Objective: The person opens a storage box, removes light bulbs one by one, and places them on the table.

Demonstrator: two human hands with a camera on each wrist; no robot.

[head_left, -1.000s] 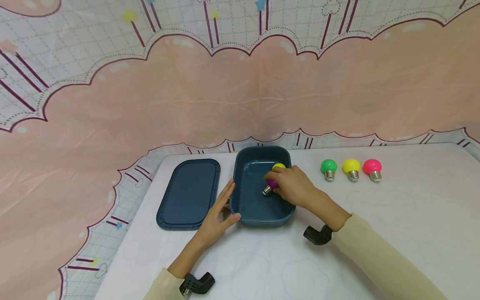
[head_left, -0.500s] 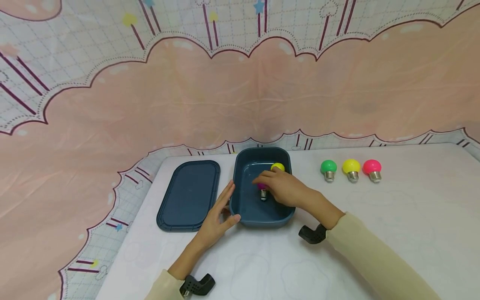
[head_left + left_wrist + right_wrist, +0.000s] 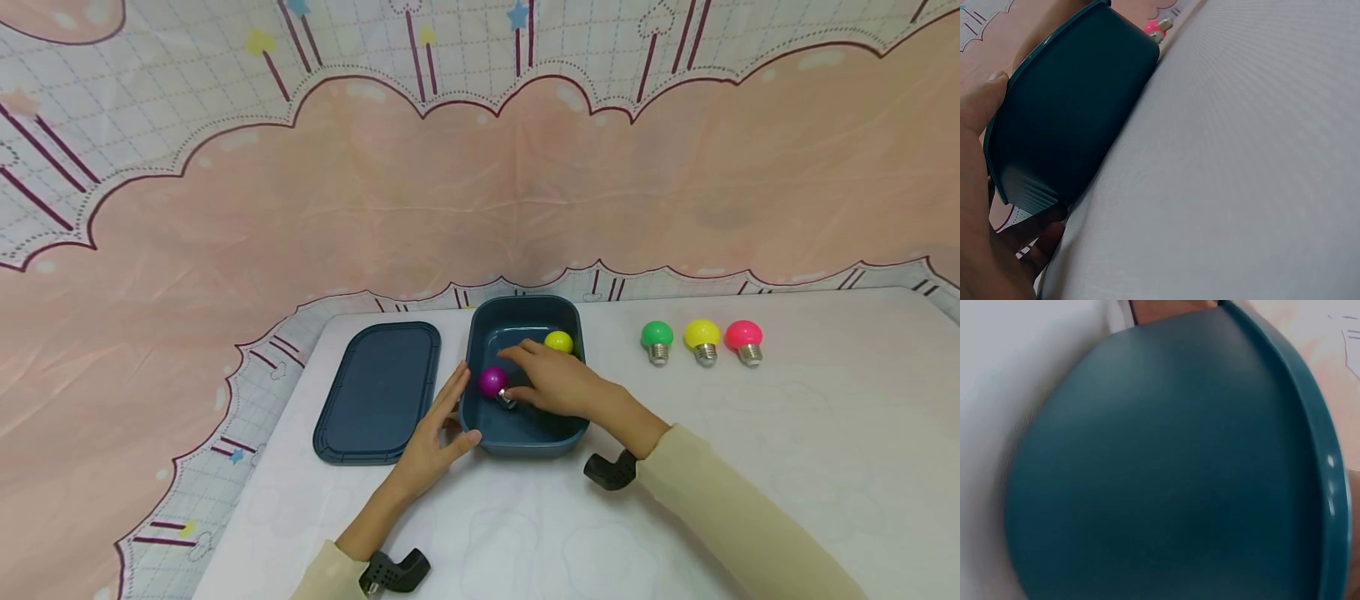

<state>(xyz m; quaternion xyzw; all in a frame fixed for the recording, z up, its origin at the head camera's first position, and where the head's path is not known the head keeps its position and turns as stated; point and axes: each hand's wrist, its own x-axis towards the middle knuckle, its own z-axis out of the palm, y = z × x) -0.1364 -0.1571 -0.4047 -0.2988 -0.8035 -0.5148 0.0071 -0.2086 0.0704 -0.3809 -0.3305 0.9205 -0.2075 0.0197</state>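
Within the box [image 3: 525,447], near its left wall, the purple bulb [image 3: 492,382] lies left of the right hand [image 3: 558,382], the nearer hand, whose thumb and fingers stand apart; its long axis slants from the globe toward the box's near right corner. The left hand [image 3: 429,448] rests outside the left wall, fingers extended. Unclear: whether the right thumb touches the metal base; hidden: the base of the yellow bulb [image 3: 558,341] inside the box.

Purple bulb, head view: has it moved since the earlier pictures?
Yes. Judged against the box, the purple bulb has moved left, from right of the box's middle to near its left wall.
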